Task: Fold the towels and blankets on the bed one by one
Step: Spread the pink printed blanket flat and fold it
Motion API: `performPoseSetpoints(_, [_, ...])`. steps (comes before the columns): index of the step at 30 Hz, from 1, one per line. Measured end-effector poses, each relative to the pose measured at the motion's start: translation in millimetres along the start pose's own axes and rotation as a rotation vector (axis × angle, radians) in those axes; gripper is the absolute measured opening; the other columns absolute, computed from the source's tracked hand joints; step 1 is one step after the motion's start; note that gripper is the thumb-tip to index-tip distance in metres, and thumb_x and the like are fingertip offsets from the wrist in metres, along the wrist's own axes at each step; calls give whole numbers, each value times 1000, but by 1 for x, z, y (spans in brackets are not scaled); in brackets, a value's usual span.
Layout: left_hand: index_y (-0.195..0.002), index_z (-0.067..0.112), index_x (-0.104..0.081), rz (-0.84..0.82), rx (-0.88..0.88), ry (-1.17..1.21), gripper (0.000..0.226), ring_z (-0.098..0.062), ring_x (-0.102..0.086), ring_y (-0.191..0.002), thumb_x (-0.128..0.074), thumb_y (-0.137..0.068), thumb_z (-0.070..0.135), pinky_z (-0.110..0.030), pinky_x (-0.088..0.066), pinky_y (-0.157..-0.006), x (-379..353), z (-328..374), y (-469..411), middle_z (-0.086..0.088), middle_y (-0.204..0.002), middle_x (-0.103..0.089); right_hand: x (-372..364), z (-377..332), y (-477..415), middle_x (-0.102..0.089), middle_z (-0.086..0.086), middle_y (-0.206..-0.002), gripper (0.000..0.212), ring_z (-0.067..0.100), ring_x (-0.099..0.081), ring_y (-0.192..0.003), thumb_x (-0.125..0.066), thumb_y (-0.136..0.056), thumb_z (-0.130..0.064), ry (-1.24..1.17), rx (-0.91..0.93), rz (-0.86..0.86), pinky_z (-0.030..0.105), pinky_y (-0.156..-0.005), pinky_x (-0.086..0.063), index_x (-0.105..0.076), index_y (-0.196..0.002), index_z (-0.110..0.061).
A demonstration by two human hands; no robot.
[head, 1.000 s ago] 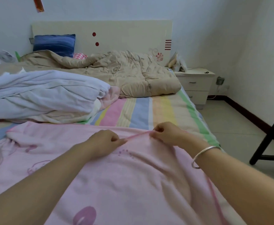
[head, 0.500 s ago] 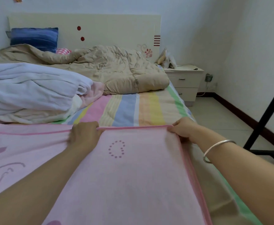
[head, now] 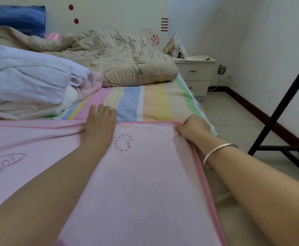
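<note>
Two hands on pink towel [head: 145, 183], spread flat on bed [head: 150, 102]: left hand [head: 100, 126] fingers [head: 100, 110] straight, pressing far edge; right hand [head: 193, 129] pinches corner. Smoothing stage; next prob. needs a fold w/ edges matched.

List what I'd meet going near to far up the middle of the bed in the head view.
pink towel → striped sheet → beige quilt → headboard
</note>
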State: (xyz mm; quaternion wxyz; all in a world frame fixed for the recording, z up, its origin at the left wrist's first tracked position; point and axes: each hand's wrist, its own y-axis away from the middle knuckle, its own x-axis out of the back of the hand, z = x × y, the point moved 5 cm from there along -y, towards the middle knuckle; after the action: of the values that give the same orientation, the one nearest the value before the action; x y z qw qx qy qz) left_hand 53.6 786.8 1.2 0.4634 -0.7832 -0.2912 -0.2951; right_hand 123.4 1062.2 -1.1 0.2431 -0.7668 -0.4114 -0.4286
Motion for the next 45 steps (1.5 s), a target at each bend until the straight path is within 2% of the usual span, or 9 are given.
performPoseSetpoints(6, [-105, 14, -64, 0, 128, 525, 30, -31, -56, -92, -63, -76, 5, -37, -28, -85, 85, 24, 53, -6, -102, -61, 33, 15, 71, -68, 12, -72, 28, 33, -66, -70, -59, -84, -35, -286, -10, -163, 50, -79, -57, -60, -71, -11])
performPoseSetpoints(11, [-112, 20, -61, -154, -12, 948, 27, -19, -57, -102, -59, -86, 18, -35, -37, -90, 192, 69, 147, 4, -111, -61, 50, 20, 144, -62, 6, -109, 37, 29, -59, -106, -62, -87, -33, -94, 102, -88, 33, -89, -47, -56, -117, -12])
performPoseSetpoints(14, [-124, 21, -57, -335, -110, 1052, 45, -15, -53, -117, -41, -87, 40, -31, -37, -101, 227, 87, 197, 6, -126, -57, 48, 21, 168, -63, 6, -116, 33, 31, -59, -106, -56, -87, -26, -14, 163, -41, 37, -88, -47, -46, -118, -18])
performPoseSetpoints(20, [-150, 30, -27, -493, -306, 878, 85, -9, -3, -149, -4, -75, 61, -24, 8, -118, 264, 93, 248, 6, -162, -11, 67, 27, 193, -47, 13, -129, 29, 36, -50, -115, -46, -94, -13, 105, 199, 220, 41, -86, -41, -46, -124, -14])
performPoseSetpoints(25, [-148, 25, -34, -442, -59, 772, 50, -10, -14, -148, -25, -100, 36, -27, -2, -120, 248, 23, 253, 6, -160, -20, 32, -14, 268, -7, 3, -162, 56, 21, -3, -148, -28, -101, -44, 211, 583, -99, 40, -119, -4, -20, -153, -23])
performPoseSetpoints(28, [-146, 21, -38, -404, 97, 747, 44, -14, -21, -146, -38, -102, 26, -28, -11, -118, 233, -27, 259, 3, -158, -28, 7, 8, 293, 7, -1, -162, 73, 18, 13, -148, -11, -93, -66, 439, 605, -309, 42, -118, 13, -4, -155, -27])
performPoseSetpoints(32, [-150, 22, -30, -459, 213, 703, 47, -12, -14, -148, -34, -104, 30, -26, -6, -118, 211, -85, 274, 3, -161, -17, 5, -18, 284, 3, 4, -162, 74, 24, 8, -149, -12, -95, -64, 416, 433, -213, 48, -118, 10, -7, -155, -20])
performPoseSetpoints(37, [-152, 24, -27, -475, 270, 668, 49, -11, -12, -148, -30, -104, 35, -28, -6, -120, 170, -159, 285, 4, -162, -12, -64, -122, 315, 5, -2, -162, 64, 18, 10, -149, -14, -99, -57, 267, 617, -361, 43, -119, 8, -5, -155, -28])
performPoseSetpoints(45, [-150, 23, -33, -488, 368, 584, 48, -14, -16, -148, -31, -103, 37, -31, -14, -119, 70, -278, 258, 3, -161, -18, -109, -226, 269, -16, 12, -159, 67, 35, -14, -145, -25, -97, -54, 346, 356, -52, 49, -116, -12, -24, -150, -13])
